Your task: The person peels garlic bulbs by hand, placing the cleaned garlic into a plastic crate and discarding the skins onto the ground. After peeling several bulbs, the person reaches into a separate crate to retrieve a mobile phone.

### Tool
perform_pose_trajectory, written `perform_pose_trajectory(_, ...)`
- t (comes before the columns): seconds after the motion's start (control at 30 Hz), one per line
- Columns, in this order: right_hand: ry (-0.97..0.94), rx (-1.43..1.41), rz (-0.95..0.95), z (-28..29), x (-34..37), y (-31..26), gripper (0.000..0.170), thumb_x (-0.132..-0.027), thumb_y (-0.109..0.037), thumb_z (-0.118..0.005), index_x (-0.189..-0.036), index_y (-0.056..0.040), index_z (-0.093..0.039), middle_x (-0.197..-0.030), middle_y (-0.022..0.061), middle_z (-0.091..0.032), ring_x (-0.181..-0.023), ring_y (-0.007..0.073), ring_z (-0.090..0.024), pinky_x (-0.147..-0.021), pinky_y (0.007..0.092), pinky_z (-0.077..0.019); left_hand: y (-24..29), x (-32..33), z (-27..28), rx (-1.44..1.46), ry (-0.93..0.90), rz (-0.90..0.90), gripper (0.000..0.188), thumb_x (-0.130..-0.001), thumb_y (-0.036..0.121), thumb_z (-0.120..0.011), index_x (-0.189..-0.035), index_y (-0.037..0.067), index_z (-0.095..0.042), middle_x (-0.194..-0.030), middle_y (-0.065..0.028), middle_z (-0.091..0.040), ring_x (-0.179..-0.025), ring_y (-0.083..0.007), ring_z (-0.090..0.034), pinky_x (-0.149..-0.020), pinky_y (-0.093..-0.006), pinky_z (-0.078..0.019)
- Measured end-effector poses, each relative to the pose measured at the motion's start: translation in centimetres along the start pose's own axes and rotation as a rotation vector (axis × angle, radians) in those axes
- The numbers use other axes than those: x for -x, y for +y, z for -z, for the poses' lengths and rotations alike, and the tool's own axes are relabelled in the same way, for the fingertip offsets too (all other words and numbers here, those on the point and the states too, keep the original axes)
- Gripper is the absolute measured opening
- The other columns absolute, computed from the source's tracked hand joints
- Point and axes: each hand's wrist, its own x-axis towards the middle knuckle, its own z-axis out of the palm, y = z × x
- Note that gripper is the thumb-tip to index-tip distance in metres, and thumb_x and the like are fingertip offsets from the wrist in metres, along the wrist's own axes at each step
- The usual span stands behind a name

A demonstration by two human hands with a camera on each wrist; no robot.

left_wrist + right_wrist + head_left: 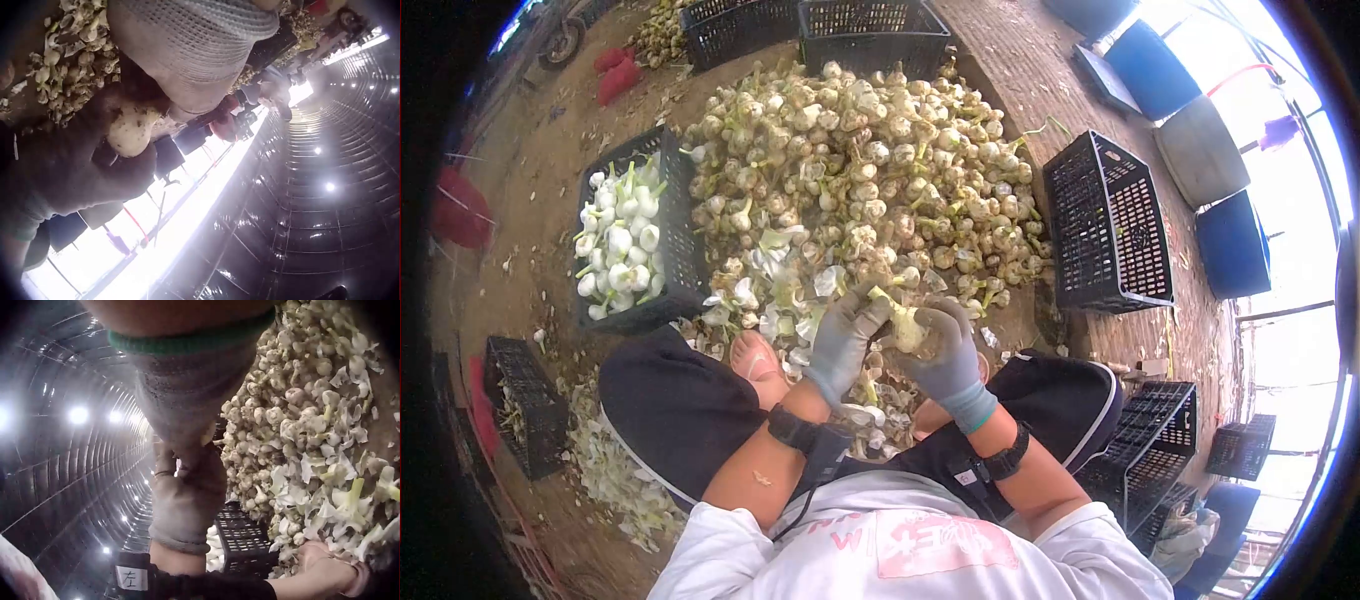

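A garlic bulb (908, 332) with a short greenish stem is held between both gloved hands, above the front of a big heap of garlic (850, 150). My left hand (846, 342) pinches it at the stem side. On the other side, my right hand (948, 352) grips the round body, thumb and fingers curled about it. In the left wrist view the pale bulb (132, 132) shows brownish specks between the two gloves. The right wrist view has the gloves covering most of it. Loose white peeled skins (785, 300) lie just beyond the hands.
At the left stands a black crate (685, 255) of clean white garlic bulbs (622, 235). Another black crate (1110, 225) is to the right, and more stand behind the heap (875, 35). A bare foot (758, 365) sits among the skins. Blue bins (1155, 70) line the right side.
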Motion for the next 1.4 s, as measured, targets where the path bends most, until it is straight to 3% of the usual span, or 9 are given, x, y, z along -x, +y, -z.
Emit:
perform_pose_trajectory(0.3,-0.033,-0.559,-0.247,1.4,0.5,-1.0,0.056,-0.074,-0.028,-0.079,-0.116,-0.0043,-0.051,-0.110,0.0106,-0.057,-0.101,0.0244,-0.059,-0.082,0.0363,-0.0507,-1.9,0.7,0.3,-0.370,0.075,-0.276,0.028,-0.096,0.010,-0.051,-0.124,0.005,-0.052,-0.103,-0.0015,-0.061,-0.089,-0.0083,-0.059,-0.078,-0.0228,-0.0499)
perform_pose_trajectory(0.37,-0.249,-1.445,-0.856,3.4,-0.7,-2.4,0.049,-0.092,-0.041,-0.058,-0.121,-0.0030,-0.050,-0.108,0.0064,-0.058,-0.096,0.0155,-0.058,-0.083,0.0306,-0.0484,-2.3,1.2,0.1,-0.413,0.093,-0.371,0.022,-0.096,0.007,-0.050,-0.118,0.005,-0.055,-0.100,-0.0014,-0.061,-0.087,-0.0079,-0.059,-0.077,-0.0219,-0.0492)
perform_pose_trajectory(0.47,-0.160,-1.180,-0.820,1.2,1.5,0.4,0.054,-0.099,-0.049,-0.038,-0.125,-0.0037,-0.048,-0.105,0.0053,-0.059,-0.093,0.0109,-0.058,-0.083,0.0249,-0.0460,-0.4,3.1,-1.8,-0.950,-0.211,-0.633,0.024,-0.088,-0.007,-0.048,-0.107,0.005,-0.056,-0.096,-0.0028,-0.061,-0.086,-0.0105,-0.058,-0.077,-0.0253,-0.0484)
perform_pose_trajectory(0.63,-0.379,-1.064,-0.591,1.6,1.5,-0.9,0.055,-0.099,-0.044,-0.042,-0.136,-0.0033,-0.042,-0.099,0.0001,-0.058,-0.086,0.0070,-0.055,-0.076,0.0230,-0.0466,0.6,1.5,-0.4,-0.162,-0.096,-0.031,0.022,-0.088,-0.005,-0.044,-0.102,0.005,-0.058,-0.096,-0.0031,-0.062,-0.089,-0.0110,-0.057,-0.080,-0.0248,-0.0470)
perform_pose_trajectory(0.77,-0.228,-0.651,-0.110,0.2,2.1,-0.5,0.057,-0.099,-0.043,-0.042,-0.138,-0.0022,-0.039,-0.099,0.0024,-0.059,-0.081,0.0079,-0.058,-0.070,0.0236,-0.0487,-0.3,-1.4,3.6,-0.452,0.052,-0.147,0.019,-0.085,0.000,-0.053,-0.101,0.007,-0.059,-0.093,-0.0039,-0.063,-0.090,-0.0169,-0.060,-0.081,-0.0304,-0.0488)
perform_pose_trajectory(0.87,-0.444,-1.601,-0.510,1.8,1.5,-0.8,0.063,-0.096,-0.047,-0.047,-0.140,-0.0031,-0.035,-0.102,0.0074,-0.063,-0.081,0.0124,-0.063,-0.066,0.0248,-0.0526,0.1,-1.9,4.5,-1.363,0.197,0.291,0.033,-0.079,0.006,-0.065,-0.111,0.010,-0.058,-0.103,-0.0098,-0.062,-0.100,-0.0259,-0.061,-0.089,-0.0369,-0.0467)
perform_pose_trajectory(0.97,-0.157,-0.883,-0.824,0.4,2.1,2.2,0.054,-0.099,-0.046,-0.041,-0.129,-0.0018,-0.047,-0.107,0.0064,-0.058,-0.096,0.0122,-0.054,-0.084,0.0265,-0.0449,1.0,1.1,1.5,-1.554,-0.110,-0.386,0.061,-0.073,0.010,-0.077,-0.128,0.013,-0.050,-0.114,-0.0113,-0.056,-0.108,-0.0255,-0.055,-0.090,-0.0329,-0.0445)
perform_pose_trajectory(1.07,-0.072,-0.666,-0.714,-0.2,2.4,3.0,0.051,-0.100,-0.042,-0.042,-0.131,-0.0019,-0.046,-0.111,0.0083,-0.057,-0.098,0.0127,-0.055,-0.085,0.0266,-0.0452,0.3,2.2,-0.9,-0.876,-0.390,-0.353,0.052,-0.074,0.013,-0.077,-0.121,0.010,-0.054,-0.106,-0.0101,-0.057,-0.101,-0.0242,-0.057,-0.088,-0.0322,-0.0447)
perform_pose_trajectory(1.4,-0.229,-1.057,-0.745,2.1,0.4,0.1,0.051,-0.088,-0.004,-0.054,-0.137,-0.0005,-0.040,-0.123,0.0086,-0.055,-0.108,0.0140,-0.055,-0.093,0.0265,-0.0449,0.4,1.8,-1.4,-1.092,-0.145,-0.796,0.019,-0.083,0.007,-0.064,-0.101,0.007,-0.060,-0.092,-0.0112,-0.058,-0.085,-0.0272,-0.057,-0.077,-0.0344,-0.0459)
